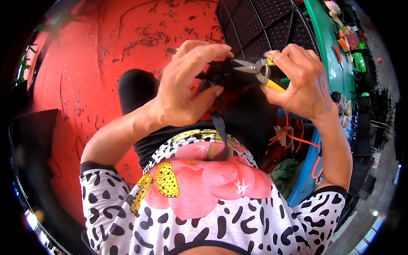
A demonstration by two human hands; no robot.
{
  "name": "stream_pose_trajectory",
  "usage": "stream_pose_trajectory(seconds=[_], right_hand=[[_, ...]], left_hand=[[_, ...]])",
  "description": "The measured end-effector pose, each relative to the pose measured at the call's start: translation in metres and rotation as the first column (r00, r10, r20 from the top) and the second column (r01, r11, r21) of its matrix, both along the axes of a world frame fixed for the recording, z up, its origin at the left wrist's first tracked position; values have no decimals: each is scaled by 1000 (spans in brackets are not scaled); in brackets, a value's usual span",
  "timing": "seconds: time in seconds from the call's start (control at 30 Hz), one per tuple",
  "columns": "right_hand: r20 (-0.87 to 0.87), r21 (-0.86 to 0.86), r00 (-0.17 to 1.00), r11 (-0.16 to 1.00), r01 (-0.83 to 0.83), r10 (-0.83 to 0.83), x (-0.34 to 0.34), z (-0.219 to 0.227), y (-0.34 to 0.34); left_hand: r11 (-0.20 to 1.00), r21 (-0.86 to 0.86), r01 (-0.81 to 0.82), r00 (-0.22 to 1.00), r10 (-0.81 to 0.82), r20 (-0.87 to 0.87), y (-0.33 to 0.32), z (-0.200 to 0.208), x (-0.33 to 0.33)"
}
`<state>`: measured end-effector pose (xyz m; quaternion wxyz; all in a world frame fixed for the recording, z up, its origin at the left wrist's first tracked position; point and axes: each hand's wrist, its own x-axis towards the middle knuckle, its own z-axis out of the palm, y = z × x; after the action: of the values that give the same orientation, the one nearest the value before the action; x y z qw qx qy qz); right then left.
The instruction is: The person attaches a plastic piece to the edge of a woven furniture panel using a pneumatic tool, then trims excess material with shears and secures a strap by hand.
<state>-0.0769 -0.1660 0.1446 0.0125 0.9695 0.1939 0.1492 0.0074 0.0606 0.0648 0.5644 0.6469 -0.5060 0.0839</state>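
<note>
My right hand (302,83) is wrapped around the yellow handles of a pair of spring-loaded snips (258,68). Their short metal blades are spread and point left, up against a small black part (217,71). That part is pinched between the thumb and fingers of my left hand (182,87); its exact kind is hard to make out against the dark background. A dark strap (219,125) hangs below the hands in front of my shirt. Both hands are above my lap, close together.
Many small black scraps (153,39) lie scattered over the red floor covering (85,59). Beyond the hands stands a large black ribbed container (263,25). On the right, a green surface (325,25) has tools beside it. An orange cord (297,138) loops by my right forearm, near a blue edge (304,180).
</note>
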Motion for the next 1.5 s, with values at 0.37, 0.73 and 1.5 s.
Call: stream_pose_trajectory(seconds=[0.37, 0.73, 1.5], right_hand=[[-127, -87, 978, 980, -178, 166, 31, 8, -4], [-70, 329, 960, 902, 280, -272, -43, -18, -56], [-271, 767, 896, 484, 421, -351, -131, -32, -105]], left_hand=[[995, 60, 84, 996, -85, 21, 4, 4, 6], [981, -140, -132, 922, 173, 347, 16, 5, -12], [986, -50, -160, 984, 155, -90, -1, -23, -3]])
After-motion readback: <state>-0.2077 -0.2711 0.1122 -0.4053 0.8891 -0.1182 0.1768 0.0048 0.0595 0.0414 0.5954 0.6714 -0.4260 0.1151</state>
